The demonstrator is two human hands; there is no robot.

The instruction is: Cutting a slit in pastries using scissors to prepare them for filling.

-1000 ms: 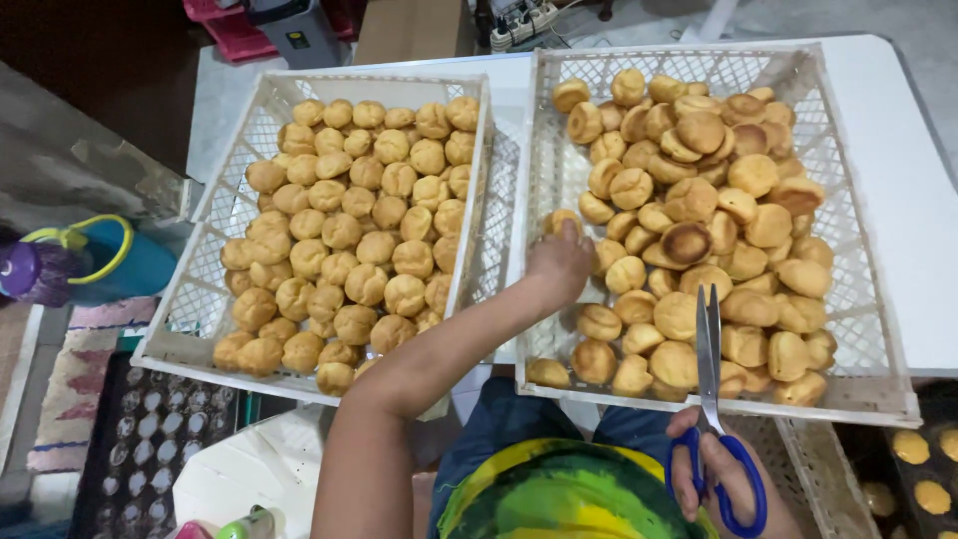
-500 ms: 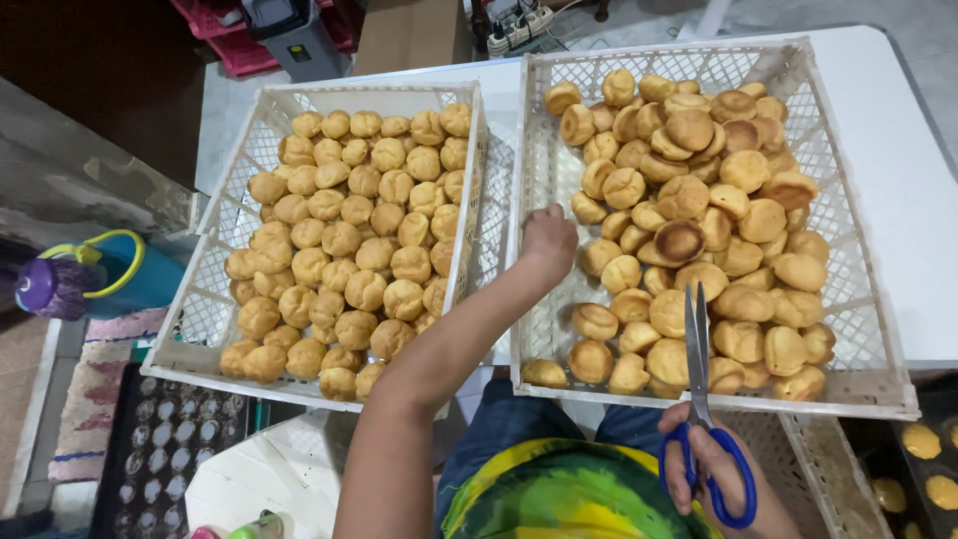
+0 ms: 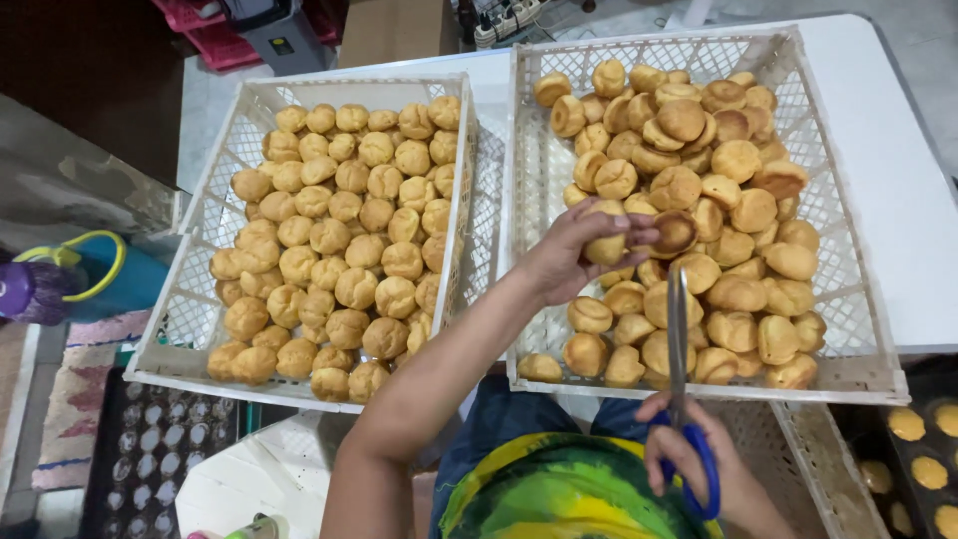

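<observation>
Two hands grip: left hand (image 3: 569, 262) a puff (image 3: 606, 247), right hand (image 3: 699, 464) upward-pointing scissors (image 3: 679, 339).

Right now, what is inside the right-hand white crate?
The right crate holds a heap of golden round buns, piled in layers. The left hand grips one bun above them. Buns at the bottom are covered by those on top.

A teal bottle (image 3: 105, 279) with a yellow loop handle stands left of the left crate (image 3: 190, 299) of buns.
</observation>
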